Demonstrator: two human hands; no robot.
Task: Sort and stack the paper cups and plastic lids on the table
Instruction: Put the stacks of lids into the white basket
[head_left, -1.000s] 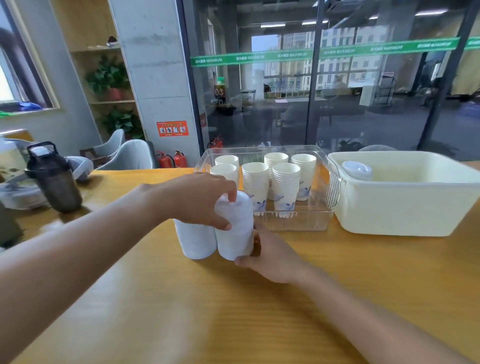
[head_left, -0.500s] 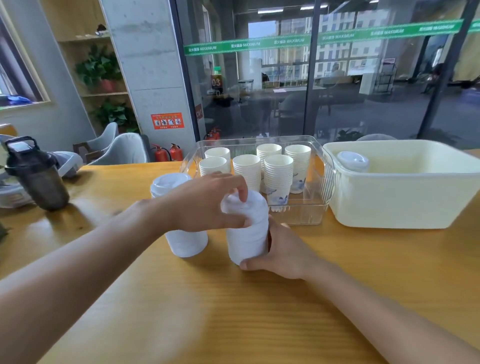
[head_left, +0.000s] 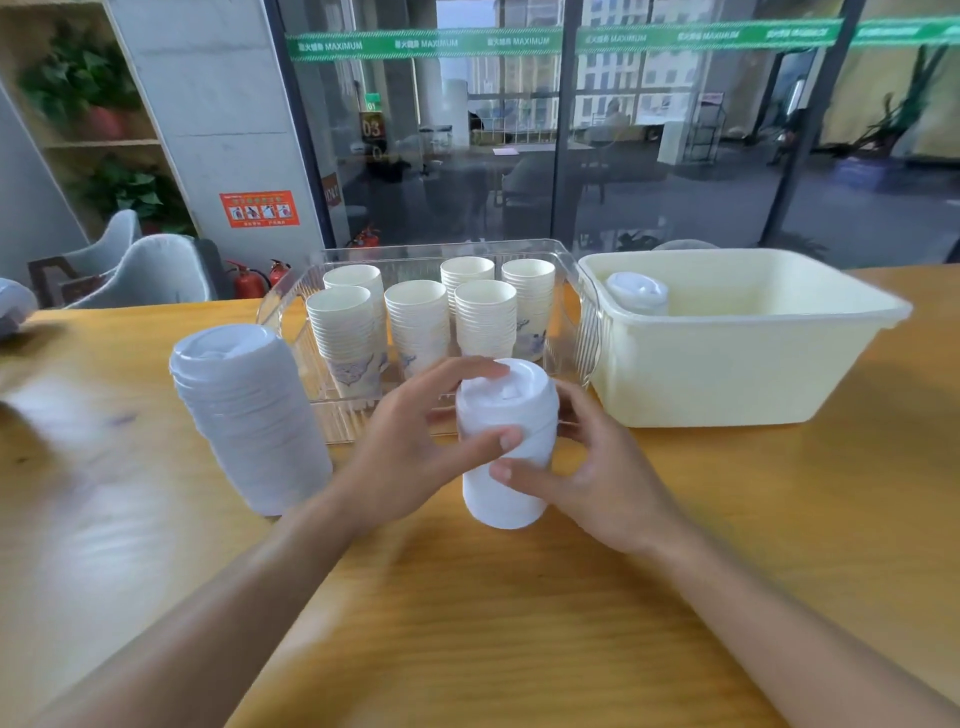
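Observation:
A tall stack of white plastic lids (head_left: 506, 415) stands on the wooden table (head_left: 467, 623) in the middle. My left hand (head_left: 410, 457) grips its upper part, thumb across the front and fingers over the top rim. My right hand (head_left: 597, 478) wraps round the stack's right side and lower front. A second, wider stack of lids (head_left: 249, 415) stands alone to the left. Several stacks of paper cups (head_left: 421, 322) fill a clear plastic bin (head_left: 291, 306) behind. Another short stack of lids (head_left: 636, 292) sits inside the cream tub (head_left: 727, 374) at the right.
Grey chairs (head_left: 150, 270) stand beyond the table's far left edge, with red fire extinguishers (head_left: 249, 283) by the wall. A glass wall runs behind the bins. Bare tabletop lies in front of my hands and right of the tub.
The held lid stack has shifted right, away from the wider stack, which now stands apart on the left. The view has swung right, so the dark bottle is out of sight.

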